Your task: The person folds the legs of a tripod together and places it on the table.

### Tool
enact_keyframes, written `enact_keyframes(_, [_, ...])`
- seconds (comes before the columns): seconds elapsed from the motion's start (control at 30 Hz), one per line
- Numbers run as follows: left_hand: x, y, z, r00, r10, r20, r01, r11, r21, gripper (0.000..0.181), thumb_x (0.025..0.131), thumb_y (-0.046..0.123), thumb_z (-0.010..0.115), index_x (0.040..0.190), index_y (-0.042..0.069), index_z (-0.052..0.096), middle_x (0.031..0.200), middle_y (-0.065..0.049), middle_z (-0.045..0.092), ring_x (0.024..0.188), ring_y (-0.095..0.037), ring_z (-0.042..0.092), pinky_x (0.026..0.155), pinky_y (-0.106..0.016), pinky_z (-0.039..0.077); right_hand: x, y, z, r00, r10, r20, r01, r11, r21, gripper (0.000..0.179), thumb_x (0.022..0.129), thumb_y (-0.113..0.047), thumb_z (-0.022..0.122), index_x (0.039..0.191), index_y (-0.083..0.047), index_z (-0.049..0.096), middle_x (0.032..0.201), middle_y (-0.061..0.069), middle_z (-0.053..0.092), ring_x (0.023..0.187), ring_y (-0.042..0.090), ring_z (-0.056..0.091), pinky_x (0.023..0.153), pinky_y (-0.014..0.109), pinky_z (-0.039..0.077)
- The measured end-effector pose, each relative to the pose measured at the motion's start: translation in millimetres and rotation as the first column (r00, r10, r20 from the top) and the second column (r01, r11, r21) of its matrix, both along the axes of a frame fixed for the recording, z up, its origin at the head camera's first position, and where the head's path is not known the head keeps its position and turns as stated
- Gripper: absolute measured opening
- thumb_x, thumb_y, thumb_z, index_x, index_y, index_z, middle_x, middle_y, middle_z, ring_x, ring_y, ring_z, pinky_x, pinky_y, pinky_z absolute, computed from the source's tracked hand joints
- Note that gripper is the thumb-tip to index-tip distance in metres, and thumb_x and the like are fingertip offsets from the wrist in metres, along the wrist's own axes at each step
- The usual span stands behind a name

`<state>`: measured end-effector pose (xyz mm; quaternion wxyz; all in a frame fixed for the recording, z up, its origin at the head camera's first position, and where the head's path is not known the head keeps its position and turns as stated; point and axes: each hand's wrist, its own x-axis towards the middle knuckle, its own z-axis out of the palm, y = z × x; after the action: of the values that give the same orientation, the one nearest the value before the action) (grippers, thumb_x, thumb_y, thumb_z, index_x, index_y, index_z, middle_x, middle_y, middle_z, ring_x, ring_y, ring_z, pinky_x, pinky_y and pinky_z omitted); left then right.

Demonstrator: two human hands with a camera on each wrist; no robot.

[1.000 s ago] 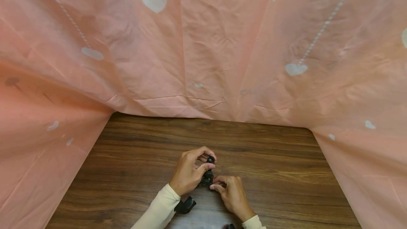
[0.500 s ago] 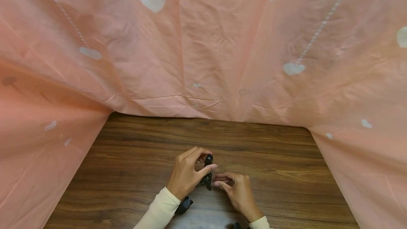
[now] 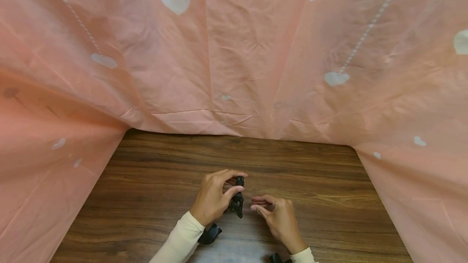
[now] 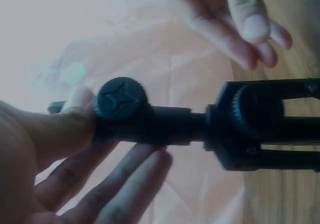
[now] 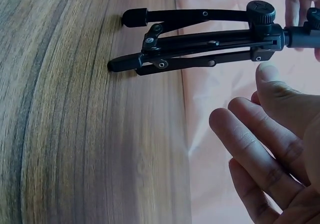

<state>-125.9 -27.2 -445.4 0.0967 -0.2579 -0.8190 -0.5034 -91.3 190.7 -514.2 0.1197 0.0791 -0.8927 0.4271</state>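
A small black tripod [image 3: 237, 205] stands near the middle of the table, its head up. My left hand [image 3: 211, 198] grips the top of it, thumb on one side and fingers on the other. In the left wrist view, a round knob [image 4: 121, 99] with a star-shaped mark is beside the thumb. The right wrist view has the slim hinged legs [image 5: 200, 61] folded in close together, with the dark feet [image 5: 134, 17] at the wood. To the right of the legs is my right hand [image 3: 279, 216], apart from them, fingers extended and holding nothing.
The brown wood-grain table [image 3: 153, 165] is enclosed by pink cloth [image 3: 237, 72] printed with pale hearts, at the back and both sides. A black device [image 3: 210, 234] is at the left wrist, and another black piece [image 3: 278, 258] at the right.
My right hand has drawn away from the tripod's legs toward the right. The left hand keeps its hold at the top, and the tripod has turned slightly.
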Motion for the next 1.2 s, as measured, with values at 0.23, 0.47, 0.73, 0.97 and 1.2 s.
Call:
enact_keyframes(0.23, [5.6,2.0,-3.6,0.998,0.056,0.003,-0.055,0.989,-0.136,0.040,0.087,0.026,0.090,0.123,0.018,0.074,0.107,0.005,0.076,0.091,-0.008,0.073,0.080,-0.030,0.064,2.3,-0.6,-0.8,1.000,-0.005,0.009,0.004,1.000,0.010,0.021,0.075,-0.011,0.093,0.094,-0.014,0.084,0.087,-0.004,0.083,0.078,0.007,0.078,0.072,0.032,0.066])
enact_keyframes(0.47, [6.8,3.8,-6.7,0.998,0.041,0.057,-0.036,0.995,-0.096,0.040,0.089,0.017,0.088,0.127,0.017,0.074,0.112,0.001,0.077,0.095,-0.013,0.076,0.083,-0.027,0.064,3.6,-1.0,-0.3,1.000,-0.010,0.018,0.009,1.000,0.014,0.021,0.076,-0.012,0.093,0.095,-0.015,0.084,0.088,-0.005,0.083,0.079,0.008,0.079,0.073,0.035,0.066])
enact_keyframes(0.73, [4.1,-1.8,-6.7,0.990,-0.021,0.139,0.028,0.998,-0.051,0.040,0.096,0.010,0.080,0.134,0.015,0.072,0.120,-0.002,0.079,0.104,-0.014,0.076,0.089,-0.026,0.063,3.4,-1.1,0.1,1.000,-0.008,-0.001,0.008,1.000,0.022,0.022,0.075,-0.011,0.093,0.094,-0.016,0.084,0.087,-0.008,0.082,0.080,0.007,0.078,0.075,0.037,0.066])
enact_keyframes(0.97, [7.2,2.2,-12.9,0.994,0.105,0.033,-0.099,0.985,-0.142,0.033,0.089,0.022,0.088,0.118,0.014,0.075,0.104,0.005,0.076,0.092,-0.009,0.072,0.079,-0.030,0.062,2.7,-2.8,0.8,0.999,-0.021,-0.024,0.022,0.999,0.029,0.023,0.074,-0.009,0.094,0.093,-0.017,0.085,0.085,-0.008,0.082,0.078,0.004,0.077,0.072,0.034,0.065])
enact_keyframes(1.2, [5.9,0.5,-13.6,0.996,0.051,0.067,-0.043,0.992,-0.120,0.027,0.091,0.018,0.085,0.116,0.010,0.076,0.109,-0.001,0.077,0.095,-0.014,0.075,0.077,-0.021,0.061,3.2,-4.3,2.3,1.000,-0.016,-0.010,0.017,0.999,0.037,0.022,0.074,-0.011,0.094,0.094,-0.017,0.085,0.086,-0.008,0.082,0.079,0.005,0.078,0.072,0.028,0.064])
